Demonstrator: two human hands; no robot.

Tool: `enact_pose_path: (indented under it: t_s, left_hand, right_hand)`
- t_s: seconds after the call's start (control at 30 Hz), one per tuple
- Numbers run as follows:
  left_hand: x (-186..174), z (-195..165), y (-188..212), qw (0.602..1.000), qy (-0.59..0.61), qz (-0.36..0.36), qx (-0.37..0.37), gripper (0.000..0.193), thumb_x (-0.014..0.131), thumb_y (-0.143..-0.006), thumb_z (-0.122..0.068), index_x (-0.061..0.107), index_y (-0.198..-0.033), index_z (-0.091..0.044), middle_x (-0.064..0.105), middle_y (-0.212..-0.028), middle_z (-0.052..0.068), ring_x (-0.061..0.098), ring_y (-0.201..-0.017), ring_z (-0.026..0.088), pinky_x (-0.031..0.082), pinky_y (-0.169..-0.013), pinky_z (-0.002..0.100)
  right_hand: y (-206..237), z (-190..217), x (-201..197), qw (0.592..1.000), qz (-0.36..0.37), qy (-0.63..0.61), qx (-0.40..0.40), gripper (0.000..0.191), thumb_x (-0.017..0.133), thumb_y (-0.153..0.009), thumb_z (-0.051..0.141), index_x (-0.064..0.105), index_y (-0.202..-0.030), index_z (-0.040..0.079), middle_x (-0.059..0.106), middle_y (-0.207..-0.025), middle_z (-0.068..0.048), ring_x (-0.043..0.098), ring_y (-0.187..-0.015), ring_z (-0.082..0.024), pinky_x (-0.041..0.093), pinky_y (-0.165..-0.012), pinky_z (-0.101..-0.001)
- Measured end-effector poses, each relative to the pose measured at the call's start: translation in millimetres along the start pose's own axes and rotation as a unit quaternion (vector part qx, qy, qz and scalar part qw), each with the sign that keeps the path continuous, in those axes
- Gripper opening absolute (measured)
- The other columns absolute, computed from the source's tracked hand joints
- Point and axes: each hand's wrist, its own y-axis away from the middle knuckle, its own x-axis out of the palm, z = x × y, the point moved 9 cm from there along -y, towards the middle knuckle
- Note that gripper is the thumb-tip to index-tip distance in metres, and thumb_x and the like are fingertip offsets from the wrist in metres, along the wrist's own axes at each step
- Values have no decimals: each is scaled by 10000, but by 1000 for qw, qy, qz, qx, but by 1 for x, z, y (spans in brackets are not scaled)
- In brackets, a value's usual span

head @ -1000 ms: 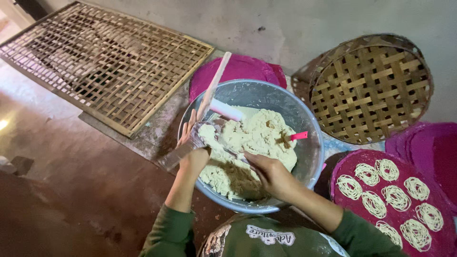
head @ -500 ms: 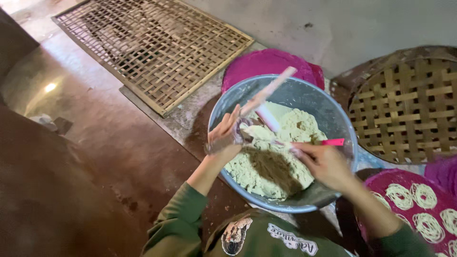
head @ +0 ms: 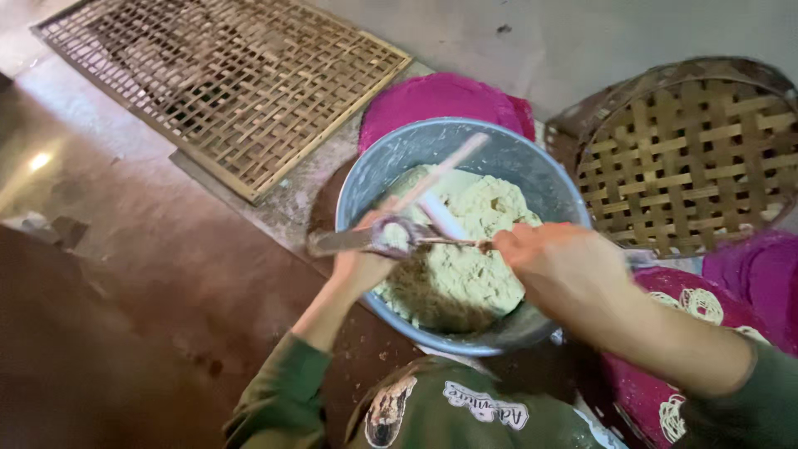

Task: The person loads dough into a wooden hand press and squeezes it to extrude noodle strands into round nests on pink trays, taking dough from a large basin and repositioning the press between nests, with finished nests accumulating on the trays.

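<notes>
The fingers of the left hand [head: 366,264] are curled tight around a small press-like tool [head: 397,235] with a metal handle, held over the near-left rim of the grey metal bowl [head: 532,170]; those of the right hand [head: 557,262] are closed on a thin stick [head: 453,243] whose tip meets the tool's cup. It looks to me like dough is being packed into the tool, and the next move would call for steady pressure with the stick while the left hand keeps the cup level. The pale dough [head: 465,258] fills the bowl, with a long wooden stick [head: 445,169] and a white piece lying in it. Beyond lie a magenta cloth [head: 440,96], a woven bamboo tray [head: 698,158], a bamboo lattice rack [head: 224,75], and a magenta tray [head: 640,399] of coiled dough rings on the floor.
</notes>
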Motion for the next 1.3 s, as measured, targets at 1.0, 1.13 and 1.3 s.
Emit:
enact_pose_path:
  t_s: [1.0, 1.13, 1.3]
  left_hand:
    - [132, -96, 65, 826, 479, 296, -29, 592, 794, -734, -41, 545, -1265, -121, 664, -1177, -5, 654, -1093, 111, 561, -948, 295]
    - [95, -159, 62, 881, 356, 285, 128, 402, 842, -806, -50, 656, -1163, -39, 730, -1064, 88, 682, -974, 153, 574, -884, 319]
    - [148, -202, 76, 888, 214, 404, -38, 404, 859, -728, -137, 661, -1072, -59, 777, -911, 90, 703, -816, 134, 568, -731, 320]
  right_hand:
    - [68, -71, 58, 494, -301, -816, 3, 809, 631, -981, 589, 291, -1564, 142, 592, -1397, -266, 690, -1064, -306, 607, -852, -432]
    - [128, -78, 25, 773, -281, -569, -18, 436, 587, -1021, 462, 683, -1229, 91, 649, -1443, -255, 733, -1043, -294, 627, -861, -388]
    - [211, -42, 2, 850, -409, -300, -142, 290, 636, -952, 364, 692, -1149, 159, 626, -1317, -251, 717, -1095, -400, 622, -907, -462]
